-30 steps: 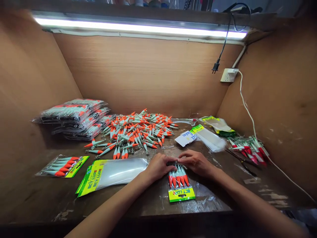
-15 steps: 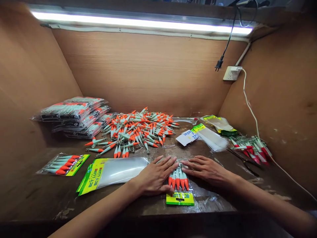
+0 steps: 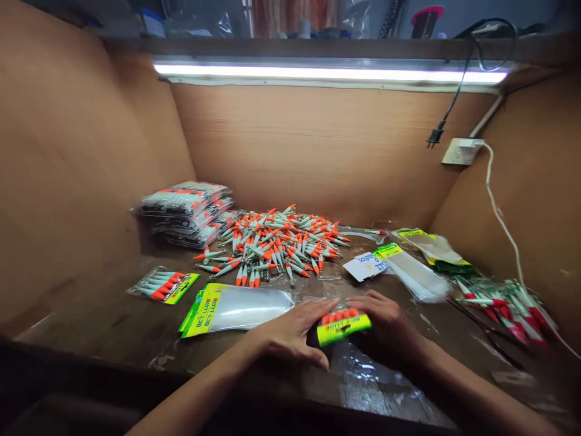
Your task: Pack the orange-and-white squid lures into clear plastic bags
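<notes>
Yellow-green-headed lure packet (image 3: 344,325) sits gripped between the left hand (image 3: 290,336) and the right hand (image 3: 388,321); loose orange-tipped lures (image 3: 281,242) are heaped beyond the fingertips.

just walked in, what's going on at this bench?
A person works bare-handed at a wooden bench. The right hand grips a filled lure packet, tipped up with its yellow header toward the camera. The left hand rests open against the packet's left edge. A pile of loose lures lies behind, and empty bags sit left of the hands. A single packet lies further left, and a stack of packets stands at the back left.
</notes>
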`<state>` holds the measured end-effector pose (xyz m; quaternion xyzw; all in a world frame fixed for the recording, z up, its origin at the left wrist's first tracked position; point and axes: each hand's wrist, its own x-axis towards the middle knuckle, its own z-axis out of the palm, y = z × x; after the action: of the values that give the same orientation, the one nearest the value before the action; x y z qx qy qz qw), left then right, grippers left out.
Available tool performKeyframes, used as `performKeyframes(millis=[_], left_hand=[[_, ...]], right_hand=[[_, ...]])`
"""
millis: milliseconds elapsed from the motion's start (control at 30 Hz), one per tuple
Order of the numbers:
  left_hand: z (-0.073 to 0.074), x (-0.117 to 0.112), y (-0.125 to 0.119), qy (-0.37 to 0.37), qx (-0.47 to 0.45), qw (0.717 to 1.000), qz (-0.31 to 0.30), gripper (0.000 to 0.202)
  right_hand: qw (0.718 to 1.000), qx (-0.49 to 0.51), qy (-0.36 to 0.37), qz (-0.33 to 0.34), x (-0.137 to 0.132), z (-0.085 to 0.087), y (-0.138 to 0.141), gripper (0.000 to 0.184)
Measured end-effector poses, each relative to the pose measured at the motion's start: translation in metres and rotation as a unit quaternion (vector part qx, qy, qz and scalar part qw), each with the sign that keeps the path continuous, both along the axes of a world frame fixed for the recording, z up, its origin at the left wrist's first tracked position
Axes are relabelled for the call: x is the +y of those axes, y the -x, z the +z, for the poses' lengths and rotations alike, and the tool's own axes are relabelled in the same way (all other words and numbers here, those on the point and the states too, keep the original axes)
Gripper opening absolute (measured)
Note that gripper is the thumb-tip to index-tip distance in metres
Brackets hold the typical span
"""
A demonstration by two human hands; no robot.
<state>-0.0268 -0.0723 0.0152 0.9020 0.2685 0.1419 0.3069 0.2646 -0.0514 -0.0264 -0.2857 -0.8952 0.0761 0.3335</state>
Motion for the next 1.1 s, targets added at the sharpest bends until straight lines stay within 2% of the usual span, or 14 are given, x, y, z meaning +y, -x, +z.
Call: performKeyframes(millis=[67,133,233,267,333,467,533,600,700,800,867,967,1033,1100], left_hand=[[0.001,-0.011,-0.003,0.025,-0.088,0.994,0.064,0.097],[0.000,-0.020,-0.005,0.036,-0.156,0.973,0.168,0.060],[0.003,-0.030,0.019,-0.015,-0.183,0.921,0.343,0.036],[0.006,-0.033,0.039,-0.058,-0.177,0.896,0.403,0.035],[0.014,-0.037,0.098,-0.206,-0.127,0.793,0.559,0.034],[0.013,-0.031,0.251,-0.341,0.055,0.666,0.661,0.041],[-0.001,-0.022,0.309,-0.290,0.111,0.680,0.664,0.040],[-0.015,-0.014,0.334,-0.270,0.126,0.699,0.650,0.041],[-0.023,-0.010,0.301,-0.359,0.087,0.678,0.635,0.052],[-0.014,-0.020,0.201,-0.380,0.006,0.730,0.568,0.054],[-0.005,-0.030,0.123,-0.340,-0.013,0.790,0.510,0.059],[0.001,-0.040,0.028,-0.286,0.000,0.865,0.413,0.091],[-0.002,-0.039,-0.008,-0.261,0.043,0.887,0.378,0.108],[-0.008,-0.034,-0.022,-0.215,0.099,0.901,0.363,0.102]], right_hand=[[0.991,0.065,0.110,-0.034,-0.002,0.003,0.016,0.027],[0.972,0.102,0.206,-0.036,-0.004,0.010,0.034,0.029],[0.953,0.141,0.266,-0.042,0.001,0.023,0.049,0.035],[0.955,0.139,0.256,-0.059,0.008,0.026,0.049,0.036],[0.970,0.088,0.204,-0.098,0.026,0.026,0.037,0.035],[0.973,-0.085,0.095,-0.194,0.072,0.012,-0.007,0.046],[0.961,-0.153,0.068,-0.220,0.090,0.007,-0.022,0.067],[0.958,-0.203,0.042,-0.199,0.101,0.010,-0.027,0.076],[0.961,-0.206,-0.007,-0.183,0.102,0.027,-0.018,0.047],[0.971,-0.056,-0.018,-0.230,0.088,0.047,0.004,0.028],[0.967,0.087,0.047,-0.234,0.072,0.053,0.022,0.031],[0.930,0.198,0.268,-0.157,0.050,0.051,0.043,0.038],[0.904,0.146,0.390,-0.092,0.042,0.047,0.049,0.041],[0.919,0.076,0.375,-0.096,0.042,0.048,0.050,0.040]])
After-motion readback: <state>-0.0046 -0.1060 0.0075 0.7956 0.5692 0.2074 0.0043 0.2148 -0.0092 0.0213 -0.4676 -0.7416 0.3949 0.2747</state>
